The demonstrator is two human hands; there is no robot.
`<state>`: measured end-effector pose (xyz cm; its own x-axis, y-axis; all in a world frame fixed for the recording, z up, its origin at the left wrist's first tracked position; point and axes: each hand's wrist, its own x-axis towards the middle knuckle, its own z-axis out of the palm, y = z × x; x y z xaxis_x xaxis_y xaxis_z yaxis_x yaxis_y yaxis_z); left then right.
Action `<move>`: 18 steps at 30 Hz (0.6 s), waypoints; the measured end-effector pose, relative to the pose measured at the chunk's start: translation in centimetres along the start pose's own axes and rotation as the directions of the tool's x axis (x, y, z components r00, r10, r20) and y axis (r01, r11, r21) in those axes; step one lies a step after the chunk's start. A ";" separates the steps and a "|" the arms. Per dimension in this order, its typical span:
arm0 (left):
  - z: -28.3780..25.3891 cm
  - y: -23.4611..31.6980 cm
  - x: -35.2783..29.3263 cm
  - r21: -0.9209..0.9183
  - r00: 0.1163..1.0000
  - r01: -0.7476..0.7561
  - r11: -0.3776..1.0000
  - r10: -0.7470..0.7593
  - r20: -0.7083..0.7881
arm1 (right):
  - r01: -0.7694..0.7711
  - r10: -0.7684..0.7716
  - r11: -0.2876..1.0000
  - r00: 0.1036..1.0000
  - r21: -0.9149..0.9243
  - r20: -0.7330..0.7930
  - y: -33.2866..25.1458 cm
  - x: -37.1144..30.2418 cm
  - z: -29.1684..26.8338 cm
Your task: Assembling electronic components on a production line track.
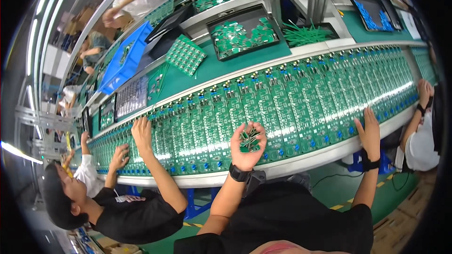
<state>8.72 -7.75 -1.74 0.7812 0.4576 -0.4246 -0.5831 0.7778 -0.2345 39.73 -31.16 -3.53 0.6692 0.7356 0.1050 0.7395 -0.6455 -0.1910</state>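
My left hand (243, 159) is cupped palm up over the near part of the board row. Its fingers curl round a handful of small green circuit boards (251, 140) with thin metal edges or pins. Off to the right, my right hand (370, 133) lies with fingers stretched out at the near edge of the row, touching it and holding nothing visible. Under both hands runs a long line of green circuit boards (263, 113), set side by side, with blue parts along their near and far ends.
Beyond the line stand a black tray of small green boards (242, 35), a panel of green boards (186, 55), a blue bin (125, 61) and a bundle of green strips (306, 34). A co-worker's hands (141, 134) reach over the line at left; another person (421, 136) is at right.
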 end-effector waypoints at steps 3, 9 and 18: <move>0.2 -0.6 1.2 -0.040 1.000 0.003 0.999 -0.004 -0.009 | 0.028 -0.028 0.998 1.000 0.052 -0.007 -0.4 -0.1 -1.0; 1.7 -3.1 3.9 -0.072 0.989 0.136 0.988 -0.140 -0.049 | 0.266 -0.206 0.930 0.948 0.252 -0.241 -9.0 -1.1 -8.1; -0.6 -4.5 4.8 0.355 0.988 0.144 0.924 -0.153 -0.001 | 0.593 -0.542 0.656 0.800 0.467 -0.256 -20.2 -0.4 -2.8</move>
<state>14.97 -9.32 -3.27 0.8611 0.3323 -0.3849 -0.3471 0.9373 0.0326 24.72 -19.01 3.02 0.1533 0.8862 0.4372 0.8479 0.1093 -0.5188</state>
